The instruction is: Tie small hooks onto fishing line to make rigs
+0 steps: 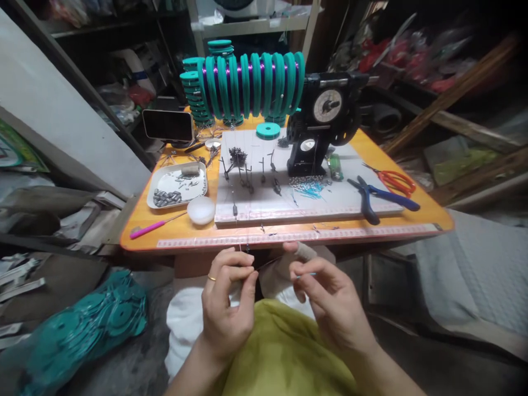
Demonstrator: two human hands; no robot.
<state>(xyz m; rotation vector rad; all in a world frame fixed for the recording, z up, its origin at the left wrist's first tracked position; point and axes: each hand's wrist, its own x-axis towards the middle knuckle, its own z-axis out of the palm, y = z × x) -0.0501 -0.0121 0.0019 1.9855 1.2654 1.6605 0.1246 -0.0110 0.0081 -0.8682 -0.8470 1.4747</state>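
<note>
Discs (117, 311), flat and teal, lie heaped in a sheer bag on the floor at the far left. On the orange table (142, 213) come a pink-handled tool (147, 230), a propped phone (168, 125), a white tray (163, 179) bearing grey metal pieces (167, 197), and a small white bowl (202, 219) just beside it. In front of the table edge, the left hand (226, 308), ringed on one finger, has thumb and fingertips brought together; whether anything thin lies between them cannot be told. Beyond it, teal spools (251, 85) stand in a row above a pale board (264, 212). The right hand (336, 302), apart from the left and with a wrapped finger (306, 252), pinches a slim blue piece (312, 274) between thumb and forefinger. More blue pieces (311, 191) lie on the board before a black machine (317, 124). Farther right, blue-handled pliers (367, 198) overlap the board's edge near orange-handled scissors (396, 181).
</note>
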